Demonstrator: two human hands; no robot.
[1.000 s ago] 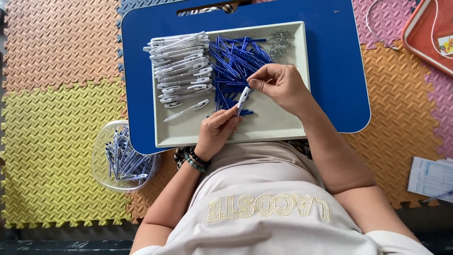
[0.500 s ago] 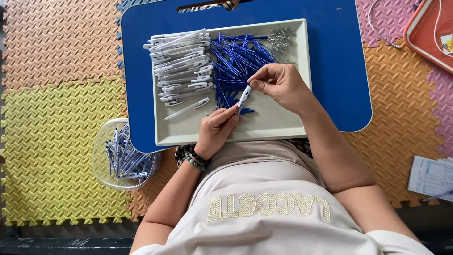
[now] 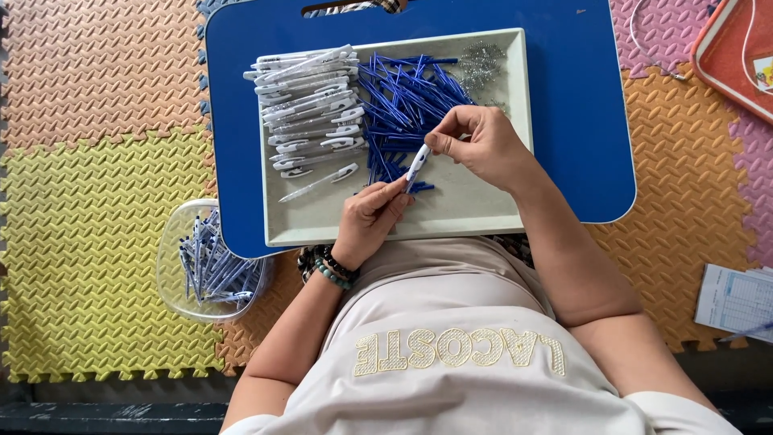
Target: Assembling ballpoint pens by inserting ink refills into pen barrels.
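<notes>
A white pen barrel [image 3: 416,167] is held between both hands above a pale tray [image 3: 475,211]. My left hand [image 3: 369,219] grips its lower end. My right hand [image 3: 481,145] pinches its upper end with thumb and fingers. On the tray lie a pile of white pen barrels [image 3: 310,109], a heap of blue refills [image 3: 407,101] and a small cluster of metal springs [image 3: 481,64]. The tray rests on a blue lap desk [image 3: 576,129].
A clear plastic bowl [image 3: 173,274] with several assembled pens sits on the foam floor mat to the left of the lap desk. A red tray [image 3: 737,56] lies at the top right. A printed paper sheet [image 3: 734,296] lies at the right edge.
Both hands keep hold of the pen barrel in nearly the same place; the fingers of my right hand shifted slightly at its upper end.
</notes>
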